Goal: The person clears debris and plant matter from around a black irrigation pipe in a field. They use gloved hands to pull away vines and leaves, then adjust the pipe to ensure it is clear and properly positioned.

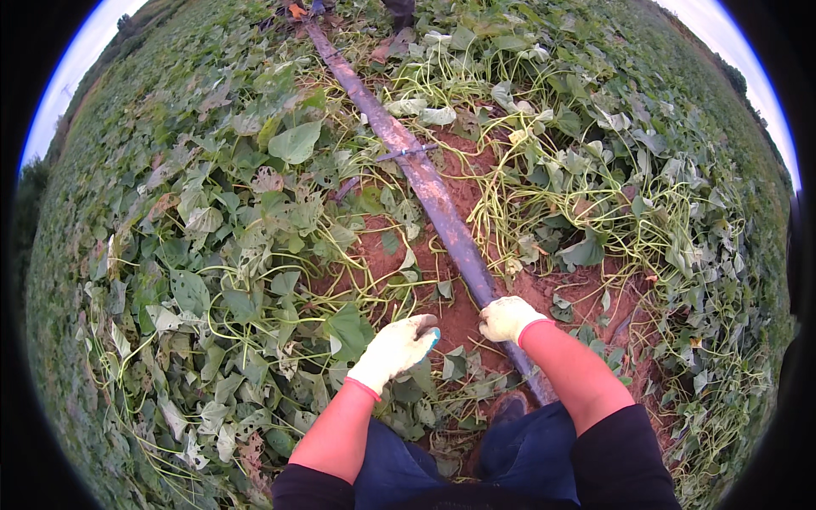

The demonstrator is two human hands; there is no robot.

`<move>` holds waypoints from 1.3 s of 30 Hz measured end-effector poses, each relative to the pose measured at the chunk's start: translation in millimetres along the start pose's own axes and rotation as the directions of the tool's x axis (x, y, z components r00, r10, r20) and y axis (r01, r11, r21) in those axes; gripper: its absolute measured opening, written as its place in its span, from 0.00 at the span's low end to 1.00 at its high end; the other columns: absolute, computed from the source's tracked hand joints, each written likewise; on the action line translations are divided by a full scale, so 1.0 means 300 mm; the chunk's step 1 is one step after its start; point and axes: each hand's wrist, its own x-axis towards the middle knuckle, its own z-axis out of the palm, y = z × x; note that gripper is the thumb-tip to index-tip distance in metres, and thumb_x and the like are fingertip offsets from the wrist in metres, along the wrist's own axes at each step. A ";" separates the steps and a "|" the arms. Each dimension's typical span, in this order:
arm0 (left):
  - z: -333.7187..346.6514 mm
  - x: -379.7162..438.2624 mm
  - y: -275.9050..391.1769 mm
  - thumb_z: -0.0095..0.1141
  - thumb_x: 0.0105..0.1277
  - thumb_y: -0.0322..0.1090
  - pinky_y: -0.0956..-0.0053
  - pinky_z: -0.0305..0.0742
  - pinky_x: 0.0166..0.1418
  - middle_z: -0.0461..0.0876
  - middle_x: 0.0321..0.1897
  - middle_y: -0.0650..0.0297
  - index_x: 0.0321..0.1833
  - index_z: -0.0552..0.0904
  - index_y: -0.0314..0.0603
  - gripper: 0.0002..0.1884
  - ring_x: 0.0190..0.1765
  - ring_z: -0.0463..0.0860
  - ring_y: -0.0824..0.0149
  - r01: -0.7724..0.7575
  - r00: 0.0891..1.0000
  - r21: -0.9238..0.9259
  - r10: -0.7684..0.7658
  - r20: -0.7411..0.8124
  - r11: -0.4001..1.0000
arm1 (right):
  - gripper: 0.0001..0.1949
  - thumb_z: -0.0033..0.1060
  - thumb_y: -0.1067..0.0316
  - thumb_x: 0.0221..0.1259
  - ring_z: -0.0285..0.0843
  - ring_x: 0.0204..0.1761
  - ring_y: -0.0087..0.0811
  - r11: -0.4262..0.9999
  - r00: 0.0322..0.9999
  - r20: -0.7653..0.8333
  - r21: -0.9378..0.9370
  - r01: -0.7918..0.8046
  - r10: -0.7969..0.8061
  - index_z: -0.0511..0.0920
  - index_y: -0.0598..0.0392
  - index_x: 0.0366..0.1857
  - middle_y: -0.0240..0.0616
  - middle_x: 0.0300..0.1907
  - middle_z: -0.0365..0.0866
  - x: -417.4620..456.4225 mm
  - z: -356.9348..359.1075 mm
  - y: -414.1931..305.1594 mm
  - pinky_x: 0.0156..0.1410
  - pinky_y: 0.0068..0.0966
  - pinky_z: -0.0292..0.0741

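Observation:
A long, dark flat irrigation hose (440, 204), smeared with reddish soil, runs from the top of the view down past my right foot. My right hand (509, 320), in a cream work glove with a red cuff, is closed around it. To the left of the hose, my left hand (396, 349) is raised above the vines in a matching glove with blue at the fingertips; its fingers are curled and no held object shows. A thin dark tube or strip (407, 152) crosses the hose farther up.
Leafy vines (236, 299) spread on both sides, with tangled pale stems (497, 191) right of the hose. Reddish bare soil (456, 319) shows between them. At the top, another person's orange-gloved hand (297, 11) is at the hose's far end. My shoe (510, 407) stands beside the hose.

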 end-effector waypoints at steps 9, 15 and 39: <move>0.005 0.042 -0.061 0.55 0.79 0.47 0.65 0.81 0.66 0.88 0.63 0.49 0.73 0.79 0.36 0.27 0.62 0.89 0.54 -0.047 0.999 0.003 0.047 -0.018 0.999 | 0.19 0.56 0.51 0.66 0.91 0.54 0.49 0.999 0.999 -0.029 -0.010 0.032 -0.032 0.92 0.49 0.48 0.48 0.50 0.93 0.015 0.011 -0.008 0.64 0.44 0.83; 0.009 0.048 -0.043 0.55 0.79 0.47 0.66 0.78 0.70 0.87 0.64 0.50 0.72 0.81 0.37 0.26 0.65 0.87 0.55 0.010 1.000 -0.011 -0.009 0.011 1.000 | 0.19 0.56 0.51 0.66 0.91 0.54 0.48 0.998 0.999 0.000 -0.034 0.045 -0.045 0.92 0.49 0.48 0.48 0.50 0.93 0.011 -0.016 -0.009 0.64 0.44 0.83; 0.050 0.085 -0.080 0.57 0.79 0.45 0.68 0.77 0.71 0.88 0.64 0.51 0.72 0.81 0.35 0.25 0.65 0.87 0.57 0.024 0.999 -0.036 -0.023 0.031 0.999 | 0.20 0.56 0.52 0.66 0.90 0.55 0.50 0.997 0.997 0.022 -0.025 0.069 -0.068 0.91 0.52 0.48 0.50 0.50 0.92 -0.024 0.028 0.041 0.65 0.45 0.83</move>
